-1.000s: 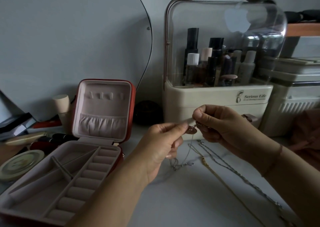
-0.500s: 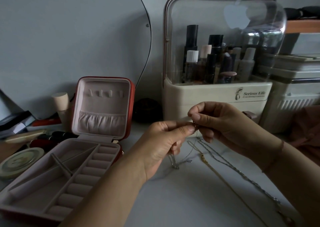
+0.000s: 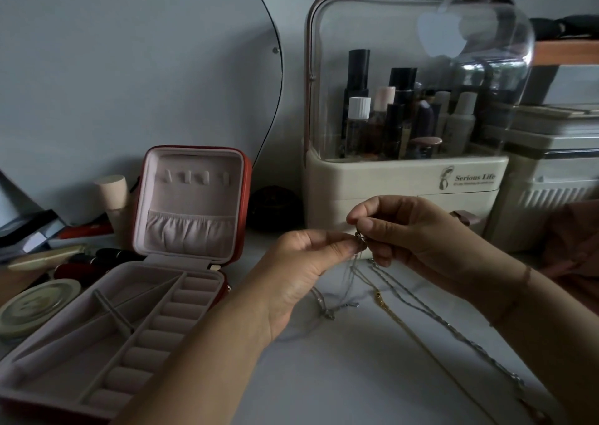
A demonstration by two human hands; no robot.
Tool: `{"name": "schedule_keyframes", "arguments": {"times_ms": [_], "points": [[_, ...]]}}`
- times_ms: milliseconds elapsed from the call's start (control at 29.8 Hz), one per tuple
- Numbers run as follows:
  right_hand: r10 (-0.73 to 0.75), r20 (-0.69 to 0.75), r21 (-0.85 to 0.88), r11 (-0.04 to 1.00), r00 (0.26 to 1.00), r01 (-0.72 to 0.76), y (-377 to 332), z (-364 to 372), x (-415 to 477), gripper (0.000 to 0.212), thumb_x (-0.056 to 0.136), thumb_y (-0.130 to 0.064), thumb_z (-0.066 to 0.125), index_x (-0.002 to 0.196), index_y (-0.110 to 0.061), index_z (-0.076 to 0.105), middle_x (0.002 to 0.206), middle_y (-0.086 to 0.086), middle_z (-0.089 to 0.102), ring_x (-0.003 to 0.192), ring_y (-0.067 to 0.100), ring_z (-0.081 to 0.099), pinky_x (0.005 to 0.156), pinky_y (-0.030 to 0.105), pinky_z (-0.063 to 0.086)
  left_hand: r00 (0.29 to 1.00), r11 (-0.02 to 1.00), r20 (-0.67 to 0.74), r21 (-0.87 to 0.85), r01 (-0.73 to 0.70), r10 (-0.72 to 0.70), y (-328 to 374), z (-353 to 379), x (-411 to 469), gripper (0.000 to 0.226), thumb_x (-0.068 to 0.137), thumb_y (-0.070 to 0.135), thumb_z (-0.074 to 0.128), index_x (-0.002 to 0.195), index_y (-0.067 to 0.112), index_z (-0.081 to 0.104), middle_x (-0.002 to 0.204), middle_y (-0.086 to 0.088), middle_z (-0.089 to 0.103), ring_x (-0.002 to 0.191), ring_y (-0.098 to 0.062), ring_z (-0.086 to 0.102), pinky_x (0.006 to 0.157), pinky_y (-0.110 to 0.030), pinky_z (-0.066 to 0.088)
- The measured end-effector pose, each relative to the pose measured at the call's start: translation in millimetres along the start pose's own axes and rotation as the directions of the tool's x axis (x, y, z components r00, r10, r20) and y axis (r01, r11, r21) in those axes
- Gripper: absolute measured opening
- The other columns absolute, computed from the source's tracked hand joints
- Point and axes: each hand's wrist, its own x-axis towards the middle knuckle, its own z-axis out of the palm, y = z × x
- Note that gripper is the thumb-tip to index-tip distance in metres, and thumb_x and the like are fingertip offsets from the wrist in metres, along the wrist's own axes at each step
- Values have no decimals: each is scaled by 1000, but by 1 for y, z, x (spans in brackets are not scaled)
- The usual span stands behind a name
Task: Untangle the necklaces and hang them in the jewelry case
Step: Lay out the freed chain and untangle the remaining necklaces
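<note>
Pinching one small snarl of a thin silver chain necklace between them, the left hand and the right hand meet thumb against forefinger in the air, each grip clenched on the fine links. The slack falls nearly straight down to a little heap on the white worktop just under the left hand. A gold chain and a twisted silver rope chain lie side by side on the worktop, their long axes running diagonally from below the grips toward the near right, beneath the right forearm. The open red jewelry case with pink lining stands well to the left, its row of hanging tabs high in the upright lid, so the left hand is nearer. Bare worktop lies between case and chains, while a cream cosmetics organiser with a clear dome stands close behind the hands, leaving little room that way.
</note>
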Motion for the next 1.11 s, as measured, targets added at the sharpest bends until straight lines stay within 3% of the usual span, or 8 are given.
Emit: {"name": "schedule_keyframes", "arguments": {"times_ms": [134,235,369,571,839,1108], "points": [[11,-3,4,1000,1000,-11,0,1,1,16,74,-11,63,87,-4,67,64,4,54,51,8,46,48,20,45,1000,999,-7,45,-21,21,-1,1,0,12,74,25,71,85,21,74,75,11,72,70,12,60,80,-23,37],[28,-3,-11,1000,1000,-28,-1,1,0,17,73,-11,63,88,-4,67,64,2,57,52,8,47,49,20,46,999,998,-32,69,-12,15,-2,-1,2,11,77,23,72,87,20,75,82,8,74,81,5,64,85,-23,40],[64,6,-27,998,998,-63,-2,0,-1,18,73,-10,63,90,-3,65,65,1,59,54,10,49,51,20,48,999,997,-44,74,-4,7,-2,-1,2,8,79,23,71,85,19,74,77,10,72,74,9,62,84,-24,41],[91,41,-44,995,995,-90,-2,-2,-1,16,72,-7,65,88,-4,64,78,16,58,60,15,54,56,22,51,998,998,-55,60,26,-22,-3,-2,3,7,82,20,67,81,16,73,80,0,68,90,-14,60,88,-31,45],[132,57,-101,987,990,-126,-4,-2,-2,25,69,-8,64,94,-3,65,79,10,66,65,13,57,59,20,51,999,999,-11,-7,39,-39,-5,-2,4,9,83,12,64,81,16,72,81,0,67,87,-12,59,82,-26,44],[122,58,-102,988,991,-116,-5,-2,-3,23,68,-5,64,91,-2,65,85,15,67,75,21,58,62,21,52,999,999,16,-11,48,-47,-6,-4,6,9,83,11,64,84,15,71,78,2,67,84,-8,58,78,-25,43]]}}
